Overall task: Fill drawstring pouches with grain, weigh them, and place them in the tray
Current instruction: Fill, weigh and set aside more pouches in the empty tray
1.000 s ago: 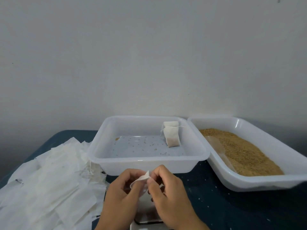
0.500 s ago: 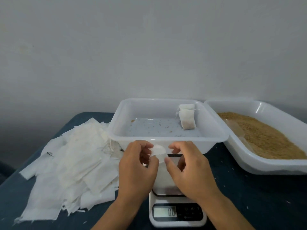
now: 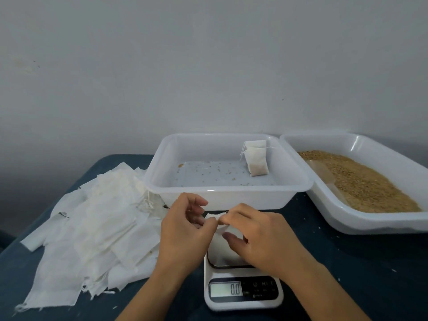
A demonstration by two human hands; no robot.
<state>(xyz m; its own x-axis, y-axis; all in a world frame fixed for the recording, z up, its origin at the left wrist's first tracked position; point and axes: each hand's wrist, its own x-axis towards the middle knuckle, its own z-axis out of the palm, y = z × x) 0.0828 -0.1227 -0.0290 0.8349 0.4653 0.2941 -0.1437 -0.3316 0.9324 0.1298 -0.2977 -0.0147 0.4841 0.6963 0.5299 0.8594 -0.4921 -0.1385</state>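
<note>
- 2 hands meet over the scale point(image 3: 243, 290): the left hand point(image 3: 185, 235) and right hand point(image 3: 259, 235) each pinch the top edge of 1 empty pouch point(image 3: 220, 242) between curled fingers and thumb, so its mouth is held between them.
- The pouch hangs down from the fingers over the scale's steel plate; whether it touches the plate I cannot tell.
- The display, near the wrists, reads 0.0.
- Just beyond the hands stands a white tray point(image 3: 227, 198), its near wall close behind the knuckles. 1 filled pouch point(image 3: 257, 162) leans in its far right corner, and a few loose grains lie on its floor.
- Beyond and to the right of the right hand sits a 2nd white tray, the bin point(image 3: 361, 222), holding grain point(image 3: 361, 181); its rim lies just beside the first tray's rim.
- To the left of the left hand lies a spread heap of flat empty pouches point(image 3: 92, 228), reaching under the tray's left corner.
- All rests on a dark blue table point(image 3: 370, 274) flecked with stray grains and threads.
- Behind it rises a plain pale grey wall point(image 3: 208, 66).
</note>
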